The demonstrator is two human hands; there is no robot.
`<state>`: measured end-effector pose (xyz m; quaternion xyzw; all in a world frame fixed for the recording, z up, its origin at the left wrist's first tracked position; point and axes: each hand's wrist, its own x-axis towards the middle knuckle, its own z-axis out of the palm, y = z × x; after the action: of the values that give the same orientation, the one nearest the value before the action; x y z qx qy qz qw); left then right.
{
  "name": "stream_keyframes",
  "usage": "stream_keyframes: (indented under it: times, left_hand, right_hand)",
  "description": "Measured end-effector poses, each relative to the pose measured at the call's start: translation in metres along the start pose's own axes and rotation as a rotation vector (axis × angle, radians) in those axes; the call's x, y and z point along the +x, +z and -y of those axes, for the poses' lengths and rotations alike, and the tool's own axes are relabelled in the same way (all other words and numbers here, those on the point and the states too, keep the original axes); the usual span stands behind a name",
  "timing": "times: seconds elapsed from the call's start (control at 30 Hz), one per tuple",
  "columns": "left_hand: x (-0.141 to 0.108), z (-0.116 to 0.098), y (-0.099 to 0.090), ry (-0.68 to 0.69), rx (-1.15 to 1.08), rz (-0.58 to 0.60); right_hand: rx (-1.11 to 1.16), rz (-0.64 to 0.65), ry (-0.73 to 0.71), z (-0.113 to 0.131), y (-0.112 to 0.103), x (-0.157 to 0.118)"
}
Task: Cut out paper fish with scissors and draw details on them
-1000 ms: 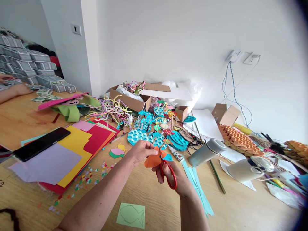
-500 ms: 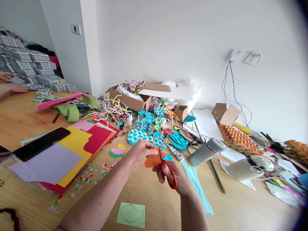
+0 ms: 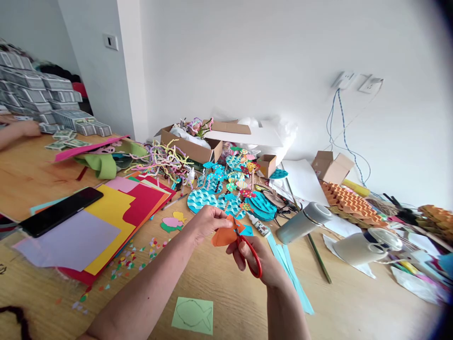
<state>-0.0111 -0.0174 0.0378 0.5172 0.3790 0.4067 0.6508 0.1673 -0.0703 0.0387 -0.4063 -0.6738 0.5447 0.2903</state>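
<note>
An orange piece of paper (image 3: 222, 236) is pinched in the fingers of my left hand (image 3: 211, 224). My right hand (image 3: 260, 259) grips red-handled scissors (image 3: 255, 264), whose blades meet the paper's right side. Below my hands lies a light green paper square (image 3: 193, 315) with a fish outline drawn on it. Left of my left hand rest cut fish shapes in pink, yellow and green paper (image 3: 172, 223). Beyond my hands are blue wave-patterned paper pieces (image 3: 201, 200) and small decorated paper fish.
A black phone (image 3: 63, 210) lies on stacked coloured paper (image 3: 116, 226) at left, with paper scraps (image 3: 130, 259) beside it. Rightward are blue strips (image 3: 290, 271), a glue bottle (image 3: 260, 225), a grey thermos (image 3: 304, 223) and a white mug (image 3: 366, 246). Another person's hand (image 3: 26, 128) is at far left.
My right hand and the scissors have shifted slightly to the right, while the blades stay at the paper. The other person's hand at far left has moved.
</note>
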Motion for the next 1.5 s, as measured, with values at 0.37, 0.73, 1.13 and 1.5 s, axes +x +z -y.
stream_keyframes:
  times: [0.37,0.73,1.13,1.5]
  left_hand:
    - [-0.0010,-0.0022,-0.0020,-0.032,0.019,0.017]
    - [-0.0018,-0.0036,-0.0016,-0.054,0.025,0.025]
    - [-0.0003,-0.0004,-0.0023,-0.034,-0.002,0.034]
    - [-0.0001,0.0007,-0.0006,-0.020,-0.013,0.004]
  right_hand:
    - [-0.010,0.045,-0.013,0.0027,-0.0030,-0.0027]
    - [-0.055,0.074,0.007,0.0101,-0.0043,-0.0058]
    - [-0.020,0.015,0.019,0.0032,-0.0017,-0.0029]
    - [0.008,0.015,-0.012,0.0021,-0.0010,-0.0011]
